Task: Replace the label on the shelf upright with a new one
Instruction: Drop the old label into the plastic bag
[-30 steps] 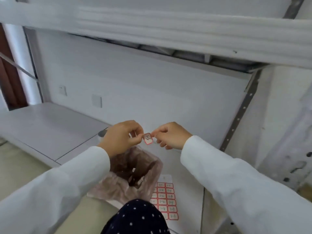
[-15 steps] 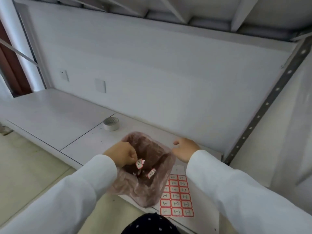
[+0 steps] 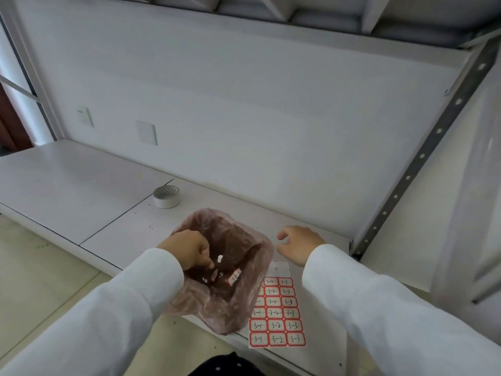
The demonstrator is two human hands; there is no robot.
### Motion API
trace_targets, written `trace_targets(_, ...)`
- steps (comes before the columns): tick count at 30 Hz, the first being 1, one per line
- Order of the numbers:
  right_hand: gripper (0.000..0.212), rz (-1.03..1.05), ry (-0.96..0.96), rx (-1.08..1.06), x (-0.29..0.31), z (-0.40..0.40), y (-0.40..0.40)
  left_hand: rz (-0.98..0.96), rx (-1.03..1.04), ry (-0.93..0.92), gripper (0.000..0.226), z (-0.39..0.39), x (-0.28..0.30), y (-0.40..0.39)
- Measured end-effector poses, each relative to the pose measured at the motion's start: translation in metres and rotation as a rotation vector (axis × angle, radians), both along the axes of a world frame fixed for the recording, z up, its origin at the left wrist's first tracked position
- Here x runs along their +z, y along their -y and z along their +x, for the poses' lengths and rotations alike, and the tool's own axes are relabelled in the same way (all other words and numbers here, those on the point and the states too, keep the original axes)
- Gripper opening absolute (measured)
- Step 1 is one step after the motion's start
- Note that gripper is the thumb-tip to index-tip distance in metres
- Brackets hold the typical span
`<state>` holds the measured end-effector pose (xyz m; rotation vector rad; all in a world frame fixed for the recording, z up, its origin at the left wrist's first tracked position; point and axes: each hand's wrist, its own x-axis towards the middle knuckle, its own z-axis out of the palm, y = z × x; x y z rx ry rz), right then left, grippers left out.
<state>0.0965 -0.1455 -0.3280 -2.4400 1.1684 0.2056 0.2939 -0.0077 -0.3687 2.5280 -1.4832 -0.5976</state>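
Label (image 3: 234,276), red-bordered, lies inside the pink bag (image 3: 238,302), just right of the left hand (image 3: 189,249)'s fingertips, which curl down into the bag's mouth, pinched loosely together on nothing visible. Right of the bag, the sticker sheet (image 3: 276,318) lies flat on the shelf (image 3: 81,191). The right hand (image 3: 298,244) hovers beyond the sheet's top edge, fingers loosely spread, empty.

Bag (image 3: 238,308) crowds label sheet (image 3: 276,318); tape roll (image 3: 166,196) apart, left.

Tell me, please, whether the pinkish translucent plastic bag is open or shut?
Open: the pinkish translucent plastic bag gapes, with label scraps visible inside.
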Motion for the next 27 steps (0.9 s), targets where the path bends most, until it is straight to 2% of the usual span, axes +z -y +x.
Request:
trace_targets(7, 0.045, 0.016, -0.051, -0.052, -0.019, -0.012, 0.017, 0.035, -0.046, 0.029, 0.031, 0.002, -0.006, 0.004)
trace_targets(10, 0.043, 0.007, -0.087, -0.074, -0.029, -0.015, 0.021, 0.033, -0.046, 0.041, 0.024, 0.007, -0.008, 0.006)
trace_targets(12, 0.03, 0.018, -0.102, -0.103, -0.039, -0.016, 0.024, -0.011, -0.038, 0.051, 0.018, 0.008, -0.008, 0.008)
trace_targets(13, 0.015, 0.019, -0.109, -0.114, -0.044, -0.017, 0.025, -0.031, -0.039, 0.059, 0.015, 0.008, -0.007, 0.009)
trace_targets(17, 0.014, 0.095, -0.163, -0.116, -0.067, -0.018, 0.024, -0.05, -0.025, 0.058, 0.024, 0.006, 0.0, 0.016)
trace_targets(20, 0.059, 0.144, -0.139, -0.146, -0.087, -0.02, 0.028, -0.085, -0.043, 0.067, 0.035, 0.004, 0.005, 0.023)
trace_targets(24, 0.092, 0.087, -0.205, -0.079, -0.11, -0.019, 0.033, -0.156, -0.077, 0.021, 0.039, 0.001, 0.007, 0.03)
trace_targets(27, 0.109, 0.062, -0.217, -0.037, -0.128, -0.016, 0.039, -0.196, -0.105, 0.048, 0.038, -0.003, 0.006, 0.035)
